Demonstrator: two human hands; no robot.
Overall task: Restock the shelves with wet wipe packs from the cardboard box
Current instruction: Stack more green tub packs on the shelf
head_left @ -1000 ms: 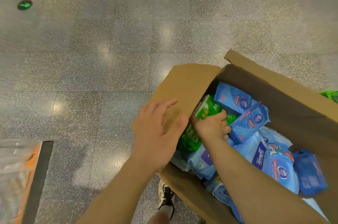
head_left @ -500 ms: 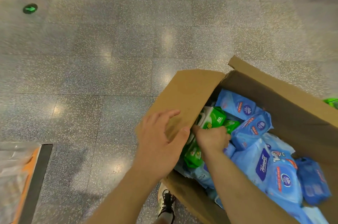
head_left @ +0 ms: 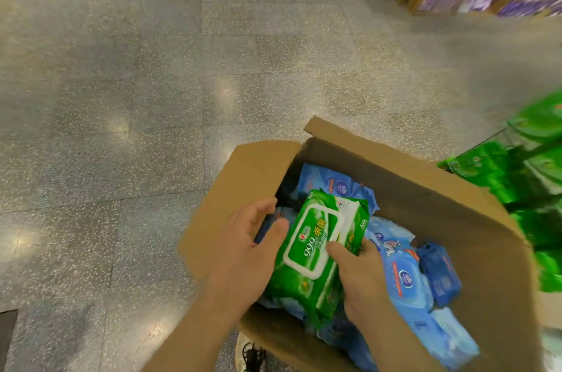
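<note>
Currently the green wet wipe pack (head_left: 319,245) is raised just above the contents of the cardboard box (head_left: 456,228), tilted with its white-framed flip lid facing up. The right hand (head_left: 360,276) grips the pack along its right long edge, thumb lying on the printed face beside the lid frame, fingers curled underneath out of sight. The left hand (head_left: 246,250) sits at the pack's left edge with fingers loosely extended; the thumb touches or nearly touches the film, and whether the hand bears any load cannot be told.

Handling judgement: the pack is a soft film pouch filled with damp sheets, so it should be moderately heavy for its size, pliable, and inclined to sag at an unsupported end. The glossy film is likely slippery. The rigid lid frame is the only stiff area. Recommended hold: span the long edges near the pack's middle, one hand under the body, avoiding the lid tab, which could pop open.

Beneath and right of the green pack, blue wipe packs (head_left: 407,277) lie loosely heaped inside the box. Left of the box, its flap (head_left: 243,183) folds outward over the speckled floor (head_left: 137,128). Beyond the box's right wall, shelves of green packs (head_left: 538,171) appear, blurred.
</note>
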